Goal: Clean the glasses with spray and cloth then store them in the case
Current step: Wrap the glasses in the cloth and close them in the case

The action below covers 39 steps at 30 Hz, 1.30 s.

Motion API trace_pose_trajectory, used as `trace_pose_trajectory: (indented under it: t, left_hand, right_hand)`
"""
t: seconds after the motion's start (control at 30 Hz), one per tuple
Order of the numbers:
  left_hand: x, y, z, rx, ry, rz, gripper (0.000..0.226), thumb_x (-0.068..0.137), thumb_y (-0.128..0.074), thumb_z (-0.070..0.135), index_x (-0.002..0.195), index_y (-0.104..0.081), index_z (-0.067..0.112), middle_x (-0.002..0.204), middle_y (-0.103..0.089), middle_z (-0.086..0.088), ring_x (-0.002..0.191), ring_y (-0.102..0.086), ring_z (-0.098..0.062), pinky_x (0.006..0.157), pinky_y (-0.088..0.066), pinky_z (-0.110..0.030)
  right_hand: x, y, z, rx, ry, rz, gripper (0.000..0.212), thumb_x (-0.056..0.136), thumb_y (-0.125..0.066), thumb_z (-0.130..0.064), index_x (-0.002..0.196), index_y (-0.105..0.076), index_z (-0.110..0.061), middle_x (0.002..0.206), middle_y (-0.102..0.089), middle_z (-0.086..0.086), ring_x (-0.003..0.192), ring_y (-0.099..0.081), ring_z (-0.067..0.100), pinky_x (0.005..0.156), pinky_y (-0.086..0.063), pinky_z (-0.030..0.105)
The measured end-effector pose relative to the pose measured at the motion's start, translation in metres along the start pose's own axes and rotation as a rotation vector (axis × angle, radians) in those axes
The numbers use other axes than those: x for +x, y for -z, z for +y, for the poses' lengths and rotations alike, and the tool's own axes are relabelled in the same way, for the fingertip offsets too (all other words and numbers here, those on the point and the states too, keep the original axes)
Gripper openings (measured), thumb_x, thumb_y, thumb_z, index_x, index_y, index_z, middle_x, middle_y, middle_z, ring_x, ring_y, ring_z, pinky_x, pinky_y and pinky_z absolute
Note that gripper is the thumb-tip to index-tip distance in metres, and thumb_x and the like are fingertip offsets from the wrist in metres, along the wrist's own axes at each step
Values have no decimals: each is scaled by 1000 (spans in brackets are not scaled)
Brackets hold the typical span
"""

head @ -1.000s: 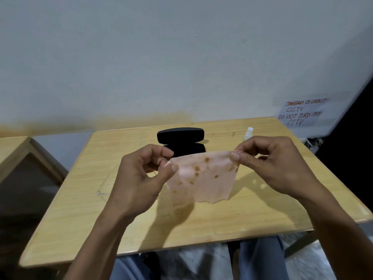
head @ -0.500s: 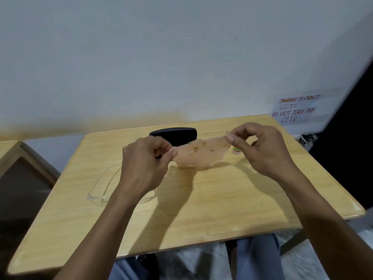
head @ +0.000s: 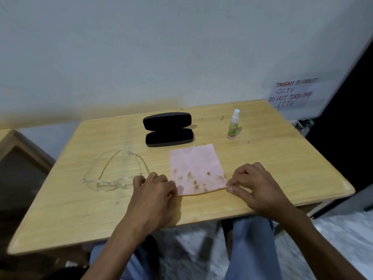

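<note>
In the head view, the pink cloth (head: 195, 168) lies flat on the wooden worktop (head: 272, 158), its near edge stained with brown spots and lifted slightly between the two hands. The left hand (head: 154, 191) pinches the cloth's near left corner with curled fingers (head: 159, 178), and the right hand (head: 252, 188) pinches the near right corner between thumb and forefinger, the other fingers bent. Just beyond the cloth's far edge sits the black case (head: 168, 129), lid open and nothing visible inside. Beyond the cloth and to its right stands the small spray bottle (head: 233, 124), upright and untouched. The clear glasses (head: 115, 172) lie to the left of the cloth, arms unfolded, close beside the left hand. The step in hand looks like spreading the cloth ready, so cleaning proper has not begun. Next, one hand likely has to release its corner and fetch the spray or the glasses, gripping the thin frame, not the lenses.
</note>
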<state>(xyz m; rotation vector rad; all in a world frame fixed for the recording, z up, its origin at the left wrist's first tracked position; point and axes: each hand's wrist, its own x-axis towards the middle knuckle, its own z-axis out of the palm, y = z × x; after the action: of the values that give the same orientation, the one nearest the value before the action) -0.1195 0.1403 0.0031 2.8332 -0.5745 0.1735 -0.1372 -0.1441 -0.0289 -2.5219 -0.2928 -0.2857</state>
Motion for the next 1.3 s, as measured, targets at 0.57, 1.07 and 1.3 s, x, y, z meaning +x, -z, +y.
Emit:
trace_pose_trajectory:
  t: [0.57, 1.07, 1.3]
  left_hand:
    - [-12, 21, -2, -172, 31, 82, 35, 83, -47, 62, 84, -72, 36, 73, -59, 17, 82, -53, -1, 86, -27, -37]
    - [5, 80, -142, -50, 760, 122, 37, 94, -52, 51, 85, -75, 22, 80, -71, 2, 91, -58, -24, 91, -25, -44]
    - [7, 70, -156, -249, 783, 116, 27, 91, -62, 42, 79, -76, 22, 78, -72, 6, 85, -59, -20, 88, -27, -41]
  right_hand:
    - [1, 5, -29, 37, -59, 104, 20, 88, -66, -42, 98, -76, -28, 96, -59, -15, 96, -49, 9, 77, -44, 24]
    - [137, -98, -172, 408, -334, -241, 53, 89, -67, -48, 80, -71, 4, 88, -76, 15, 84, -70, 25, 69, -52, 30]
    - [145, -106, -174, 483, -374, -226, 43, 89, -71, -37, 76, -71, 4, 81, -73, 20, 81, -70, 25, 72, -53, 29]
